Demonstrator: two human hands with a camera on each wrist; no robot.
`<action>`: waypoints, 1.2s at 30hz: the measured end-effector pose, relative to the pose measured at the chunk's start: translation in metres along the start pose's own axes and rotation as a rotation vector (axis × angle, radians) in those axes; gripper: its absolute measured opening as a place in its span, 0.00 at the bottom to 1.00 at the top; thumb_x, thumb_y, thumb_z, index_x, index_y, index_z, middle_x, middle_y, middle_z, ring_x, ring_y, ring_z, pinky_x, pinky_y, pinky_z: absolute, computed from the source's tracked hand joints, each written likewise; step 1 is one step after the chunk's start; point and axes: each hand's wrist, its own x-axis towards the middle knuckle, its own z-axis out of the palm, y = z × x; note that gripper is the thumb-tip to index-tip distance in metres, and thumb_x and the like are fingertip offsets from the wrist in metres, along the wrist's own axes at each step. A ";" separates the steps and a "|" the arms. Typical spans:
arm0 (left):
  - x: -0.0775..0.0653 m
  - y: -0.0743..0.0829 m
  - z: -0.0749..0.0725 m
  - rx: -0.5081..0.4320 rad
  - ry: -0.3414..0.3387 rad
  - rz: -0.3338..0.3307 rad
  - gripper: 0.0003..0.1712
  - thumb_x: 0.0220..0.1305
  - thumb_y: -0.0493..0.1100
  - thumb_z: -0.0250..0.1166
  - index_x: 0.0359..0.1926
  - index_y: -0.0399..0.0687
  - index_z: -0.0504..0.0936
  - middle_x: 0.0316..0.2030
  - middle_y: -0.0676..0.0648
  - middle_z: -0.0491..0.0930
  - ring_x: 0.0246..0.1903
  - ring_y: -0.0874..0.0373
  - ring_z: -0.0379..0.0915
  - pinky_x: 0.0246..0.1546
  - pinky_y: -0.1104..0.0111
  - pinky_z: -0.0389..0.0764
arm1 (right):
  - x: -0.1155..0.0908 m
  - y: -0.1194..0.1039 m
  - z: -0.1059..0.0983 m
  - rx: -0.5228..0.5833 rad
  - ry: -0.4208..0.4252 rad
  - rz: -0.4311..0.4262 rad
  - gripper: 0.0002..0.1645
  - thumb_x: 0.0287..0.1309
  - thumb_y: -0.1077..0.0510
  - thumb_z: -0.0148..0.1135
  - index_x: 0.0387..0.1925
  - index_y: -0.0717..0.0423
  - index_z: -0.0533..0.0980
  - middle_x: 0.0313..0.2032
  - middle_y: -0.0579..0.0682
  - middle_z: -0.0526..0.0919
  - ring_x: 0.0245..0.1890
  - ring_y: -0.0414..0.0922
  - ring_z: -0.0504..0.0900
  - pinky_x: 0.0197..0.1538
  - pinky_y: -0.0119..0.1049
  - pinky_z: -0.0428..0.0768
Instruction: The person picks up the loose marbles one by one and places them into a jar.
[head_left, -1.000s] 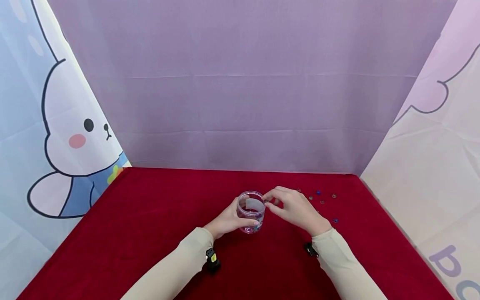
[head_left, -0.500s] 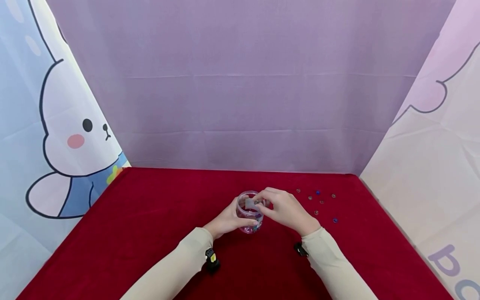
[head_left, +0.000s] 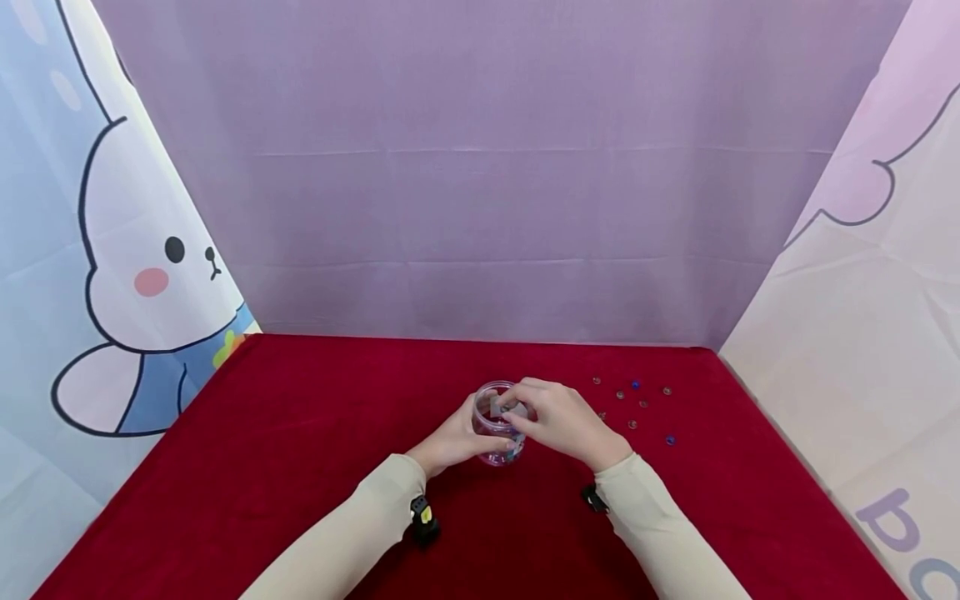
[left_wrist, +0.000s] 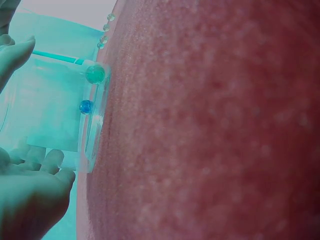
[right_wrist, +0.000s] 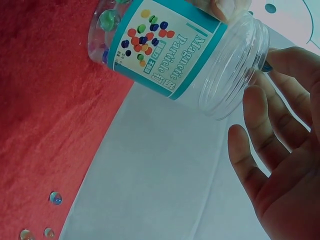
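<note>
My left hand (head_left: 450, 437) grips a clear plastic jar (head_left: 501, 460) from its left side, thumb across the front. The jar is upright and lidless, its base right at the red cloth; a teal label reading "Magnetic Particle" (right_wrist: 150, 42) wraps it. Inside at the bottom lie a green marble (left_wrist: 95, 74) and a blue marble (left_wrist: 86, 106). Over the mouth, my right hand (head_left: 558, 418) has thumb and index finger together at the rim. Between those fingertips a small dark marble (right_wrist: 267, 66) shows, mostly hidden; the other fingers are loosely spread.
Several loose marbles lie on the red cloth (head_left: 315, 467) right of my right hand, among them a blue marble (head_left: 671, 440) and a clear one (head_left: 632, 425). A purple curtain (head_left: 480, 208) closes the back; printed cloth panels (head_left: 172, 275) flank both sides.
My right hand has moved left, from beside the jar's rim to over its mouth, carrying the small marble. My left hand and the jar have stayed in place.
</note>
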 end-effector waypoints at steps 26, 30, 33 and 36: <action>0.001 -0.003 -0.002 0.006 -0.012 0.003 0.53 0.58 0.50 0.76 0.75 0.52 0.53 0.64 0.48 0.66 0.62 0.52 0.66 0.62 0.55 0.72 | 0.000 -0.002 -0.001 -0.010 0.008 -0.005 0.11 0.60 0.55 0.72 0.45 0.51 0.84 0.38 0.40 0.82 0.25 0.36 0.74 0.28 0.26 0.75; 0.001 -0.004 -0.002 -0.001 -0.013 0.006 0.53 0.58 0.50 0.76 0.76 0.51 0.52 0.64 0.48 0.67 0.62 0.52 0.67 0.62 0.53 0.71 | -0.001 -0.001 -0.002 -0.014 0.015 -0.004 0.12 0.59 0.56 0.73 0.45 0.51 0.84 0.37 0.40 0.81 0.27 0.39 0.76 0.28 0.26 0.75; 0.002 -0.005 -0.002 -0.005 -0.013 0.003 0.54 0.58 0.51 0.76 0.76 0.51 0.51 0.64 0.47 0.68 0.61 0.52 0.67 0.63 0.53 0.70 | -0.002 -0.001 -0.004 -0.016 0.022 -0.006 0.13 0.58 0.56 0.74 0.45 0.51 0.84 0.37 0.40 0.81 0.28 0.38 0.76 0.29 0.26 0.76; 0.003 -0.005 -0.003 -0.002 -0.011 -0.002 0.56 0.57 0.52 0.77 0.76 0.51 0.51 0.64 0.48 0.68 0.62 0.52 0.67 0.63 0.52 0.70 | -0.004 0.000 -0.007 -0.016 0.027 -0.005 0.13 0.59 0.56 0.73 0.45 0.50 0.84 0.37 0.40 0.82 0.29 0.36 0.75 0.30 0.26 0.76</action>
